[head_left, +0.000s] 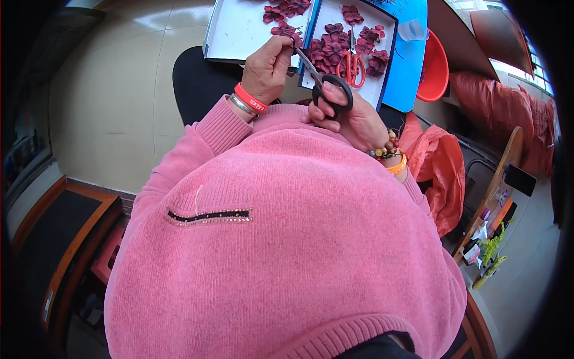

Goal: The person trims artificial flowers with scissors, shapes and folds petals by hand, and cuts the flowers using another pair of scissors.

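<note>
My right hand (pixel 359 119) grips black-handled scissors (pixel 307 63), its fingers through the handle loops. The blades point up and left, with their tips close to the fingertips of my left hand (pixel 267 69). My left hand is closed in a pinch at the near edge of a white tray, against a dark red artificial flower (pixel 286 31). The exact spot pinched is small and partly hidden by the fingers. More dark red artificial flowers (pixel 326 52) lie in a dark-edged box (pixel 373 90) to the right, with red-handled scissors (pixel 351 67) on top of them.
The white tray (pixel 236 36) holds several more flowers at its far side. Blue tabletop (pixel 409 78) runs along the right, bearing a clear plastic cup (pixel 412 30). Beside it is a red basin (pixel 435 66). A red plastic bag (pixel 439 161) hangs near my right elbow.
</note>
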Available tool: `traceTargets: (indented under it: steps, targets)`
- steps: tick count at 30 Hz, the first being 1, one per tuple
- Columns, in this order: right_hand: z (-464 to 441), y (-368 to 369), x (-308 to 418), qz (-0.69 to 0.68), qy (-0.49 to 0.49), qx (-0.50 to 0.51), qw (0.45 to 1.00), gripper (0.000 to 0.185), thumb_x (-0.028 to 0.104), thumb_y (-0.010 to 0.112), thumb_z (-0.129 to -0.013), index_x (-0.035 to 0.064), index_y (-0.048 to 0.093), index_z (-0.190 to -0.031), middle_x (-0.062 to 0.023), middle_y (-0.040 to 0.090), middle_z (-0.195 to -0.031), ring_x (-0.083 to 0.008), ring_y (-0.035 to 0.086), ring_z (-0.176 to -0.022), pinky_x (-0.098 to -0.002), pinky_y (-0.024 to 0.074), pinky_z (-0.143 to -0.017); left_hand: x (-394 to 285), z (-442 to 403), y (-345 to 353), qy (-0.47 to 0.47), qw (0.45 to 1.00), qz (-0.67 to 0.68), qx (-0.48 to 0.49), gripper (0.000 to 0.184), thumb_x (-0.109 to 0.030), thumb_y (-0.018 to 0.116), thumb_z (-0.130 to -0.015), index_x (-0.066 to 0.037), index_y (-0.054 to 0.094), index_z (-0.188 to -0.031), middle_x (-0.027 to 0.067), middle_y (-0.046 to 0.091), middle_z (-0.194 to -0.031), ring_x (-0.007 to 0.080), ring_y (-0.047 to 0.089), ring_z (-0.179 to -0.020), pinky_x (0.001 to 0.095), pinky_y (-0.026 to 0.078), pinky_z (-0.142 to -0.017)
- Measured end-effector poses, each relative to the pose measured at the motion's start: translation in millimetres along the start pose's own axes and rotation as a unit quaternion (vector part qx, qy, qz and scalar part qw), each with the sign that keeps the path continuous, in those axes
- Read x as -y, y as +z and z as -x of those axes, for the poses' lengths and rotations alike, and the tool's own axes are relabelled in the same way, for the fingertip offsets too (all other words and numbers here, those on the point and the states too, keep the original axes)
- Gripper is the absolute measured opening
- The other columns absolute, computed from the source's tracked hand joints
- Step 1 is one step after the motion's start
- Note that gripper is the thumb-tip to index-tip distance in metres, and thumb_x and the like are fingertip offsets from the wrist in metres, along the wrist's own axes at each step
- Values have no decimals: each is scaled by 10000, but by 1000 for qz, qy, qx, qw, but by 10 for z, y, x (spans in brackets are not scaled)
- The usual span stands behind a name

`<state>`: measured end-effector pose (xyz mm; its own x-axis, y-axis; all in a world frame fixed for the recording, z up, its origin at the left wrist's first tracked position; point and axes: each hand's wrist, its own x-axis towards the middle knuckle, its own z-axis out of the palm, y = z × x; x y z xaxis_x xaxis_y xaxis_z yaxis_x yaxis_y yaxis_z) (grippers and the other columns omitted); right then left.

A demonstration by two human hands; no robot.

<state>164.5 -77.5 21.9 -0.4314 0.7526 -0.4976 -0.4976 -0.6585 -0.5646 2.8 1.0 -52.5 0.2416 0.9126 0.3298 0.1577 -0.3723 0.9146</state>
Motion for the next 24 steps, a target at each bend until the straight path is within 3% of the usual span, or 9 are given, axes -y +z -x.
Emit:
traceTargets:
  steps: [3,8,9,14,17,24]
  targets:
    - [-33,22,1,36,-13,-11,999,356,335,530,-877,44,429,-698,-65,465,-643,-99,388,-498,-333,430,-879,-81,28,53,-104,992,76,9,105,-70,477,-905,-20,515,-988,11,544,-703,56,497,-599,194,415,-534]
    - [-68,57,-43,29,-23,-41,998,368,353,524,-877,46,448,-688,-54,467,-645,-101,388,-509,-308,440,-828,-127,34,83,-174,972,155,8,110,-80,473,-907,-5,507,-980,25,562,-722,65,506,-596,198,433,-536]
    - [-80,49,-50,43,-24,-43,998,374,360,537,-871,44,477,-679,-46,479,-643,-97,400,-517,-279,426,-764,-122,35,79,-186,969,162,9,114,-83,473,-907,-4,507,-982,28,563,-716,66,507,-591,198,435,-535]
    - [-153,11,-85,164,-18,-87,982,378,392,590,-839,61,550,-662,-6,511,-626,-61,428,-516,-185,350,-518,-134,1,60,-202,952,231,-7,118,-93,487,-902,0,521,-966,28,557,-670,70,512,-570,198,434,-526]
    - [-151,55,-68,163,-14,-97,982,385,415,604,-825,83,552,-638,21,503,-591,-38,421,-488,-171,306,-452,-160,3,46,-200,956,217,-9,114,-96,492,-900,1,533,-944,27,561,-670,67,518,-573,196,438,-525]
    - [-174,96,-45,210,10,-131,969,392,429,643,-792,82,568,-624,23,506,-571,-36,420,-479,-176,316,-453,-156,-11,43,-199,956,214,-24,111,-100,502,-895,-5,545,-933,19,563,-670,54,516,-569,188,440,-512]
